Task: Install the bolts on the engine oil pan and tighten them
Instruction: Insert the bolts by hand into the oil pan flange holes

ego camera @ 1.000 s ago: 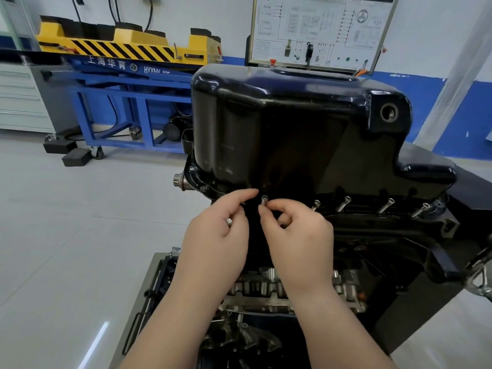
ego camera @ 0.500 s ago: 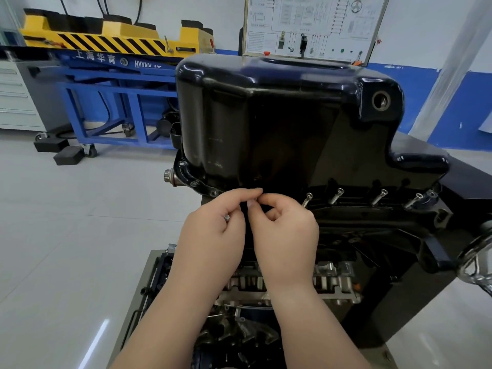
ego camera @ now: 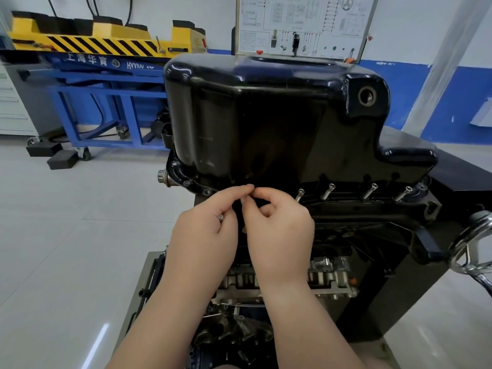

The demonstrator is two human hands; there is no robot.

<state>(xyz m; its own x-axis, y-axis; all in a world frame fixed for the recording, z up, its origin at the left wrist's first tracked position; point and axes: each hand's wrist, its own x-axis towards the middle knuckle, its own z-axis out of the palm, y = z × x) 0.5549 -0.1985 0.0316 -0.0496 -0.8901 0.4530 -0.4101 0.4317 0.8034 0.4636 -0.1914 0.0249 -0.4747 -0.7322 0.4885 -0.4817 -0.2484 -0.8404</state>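
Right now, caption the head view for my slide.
Left hand holding a spare bolt, right hand pinching a bolt at the oil pan rim; four bolts stick up alongside.

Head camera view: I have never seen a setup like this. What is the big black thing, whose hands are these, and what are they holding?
There is only one picture, taken by a camera worn on the person's head, looking forward and down. There is no robot: the two bare hands are the person's own. The glossy black tub is an engine oil pan, sitting on top of an engine. Four silver bolts stand partly screwed in along its near edge. The left hand holds a spare bolt in its curled fingers, with the forefinger reaching to the pan's edge. The right hand pinches at that same spot, but what it pinches is hidden. Behind are a blue and yellow lift and a wiring diagram board.
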